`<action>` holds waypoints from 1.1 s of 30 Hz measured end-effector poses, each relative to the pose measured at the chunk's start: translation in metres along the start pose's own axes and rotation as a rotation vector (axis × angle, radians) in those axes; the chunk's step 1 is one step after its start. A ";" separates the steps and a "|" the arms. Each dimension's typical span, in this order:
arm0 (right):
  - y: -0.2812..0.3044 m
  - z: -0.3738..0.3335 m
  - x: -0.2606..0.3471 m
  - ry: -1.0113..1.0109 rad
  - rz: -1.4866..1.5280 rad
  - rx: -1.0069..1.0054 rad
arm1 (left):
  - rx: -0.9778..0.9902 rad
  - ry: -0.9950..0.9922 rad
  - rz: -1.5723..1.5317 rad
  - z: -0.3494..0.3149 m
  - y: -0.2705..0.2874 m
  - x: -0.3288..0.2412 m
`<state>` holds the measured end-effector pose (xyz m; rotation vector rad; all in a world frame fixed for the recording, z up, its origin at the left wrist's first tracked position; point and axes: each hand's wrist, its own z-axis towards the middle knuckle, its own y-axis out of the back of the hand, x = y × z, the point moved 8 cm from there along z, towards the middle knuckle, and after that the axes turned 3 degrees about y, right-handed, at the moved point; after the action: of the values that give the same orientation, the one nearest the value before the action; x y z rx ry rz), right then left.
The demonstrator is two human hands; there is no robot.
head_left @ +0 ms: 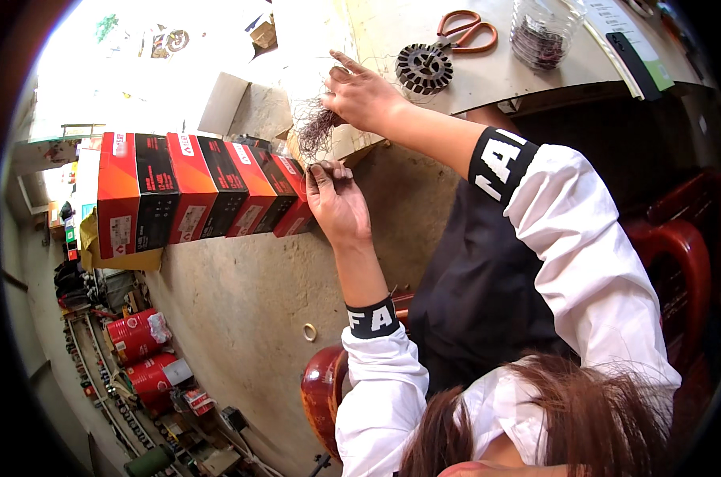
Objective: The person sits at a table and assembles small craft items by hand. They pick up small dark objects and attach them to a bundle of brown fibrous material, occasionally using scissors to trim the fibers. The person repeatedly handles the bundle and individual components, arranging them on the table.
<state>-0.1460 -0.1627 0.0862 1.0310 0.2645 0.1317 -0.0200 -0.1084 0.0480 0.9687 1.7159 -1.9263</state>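
A loose tangle of thin dark wire [316,133] spreads at the table's near left edge, between my two hands. My right hand [362,97] is over its upper part, index finger stretched out and the other fingers curled on the strands. Below, my left hand [337,199] is closed in a pinch where the wire's lower end reaches its fingertips; the exact strand is too fine to see. Right of my right hand lies a round, slotted motor core [424,68] with dark teeth. Scissors with orange handles [473,38] rest beside it.
A clear plastic jar [542,36] with dark wire scraps stands on the table [488,83], near a black phone [632,63]. Several red-and-black boxes [197,191] stand in a row at my left. A tape ring [310,332] lies on the floor; a dark red wooden chair [325,389] is close by.
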 end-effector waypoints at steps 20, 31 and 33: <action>-0.008 -0.114 -0.205 -0.470 0.034 0.343 | -0.026 -0.054 -0.213 -0.001 0.029 -0.006; -0.036 -0.114 -0.217 -0.390 0.083 0.587 | -0.058 -0.093 -0.162 -0.015 0.052 -0.007; -0.033 -0.116 -0.221 -0.579 0.258 0.564 | -0.054 -0.108 -0.151 -0.016 0.050 -0.008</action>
<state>-0.3909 -0.1349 0.0356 1.6104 -0.3844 -0.0171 0.0237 -0.1031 0.0177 0.7207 1.8140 -1.9743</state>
